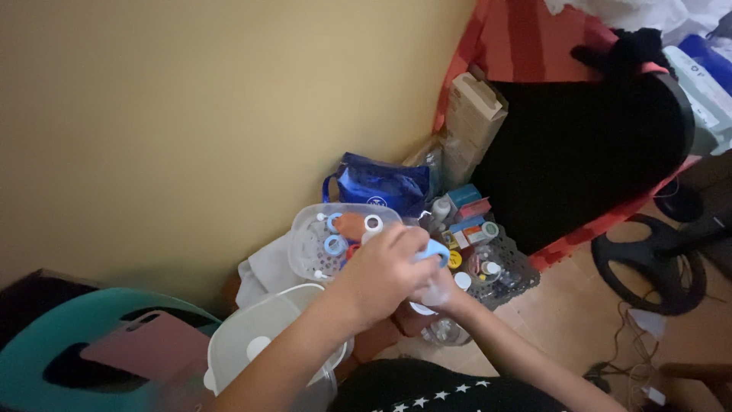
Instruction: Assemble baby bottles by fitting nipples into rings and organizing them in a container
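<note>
My left hand (383, 271) is closed over a light blue ring-shaped cap (438, 250). Below it my right hand (441, 294) holds a clear bottle (431, 293), mostly hidden under the left hand. Both hands are joined over the bottle, above the floor. Just behind them stands a clear oval plastic tray (311, 244) that holds blue rings, an orange piece and white caps.
A grey mesh basket (512, 271) with small bottles and boxes sits to the right. Behind it are a blue bag (379, 185) and a cardboard box (473, 111). At left are a white lid (252, 339) and a teal stool (46, 336). A fan base (646, 263) stands at right.
</note>
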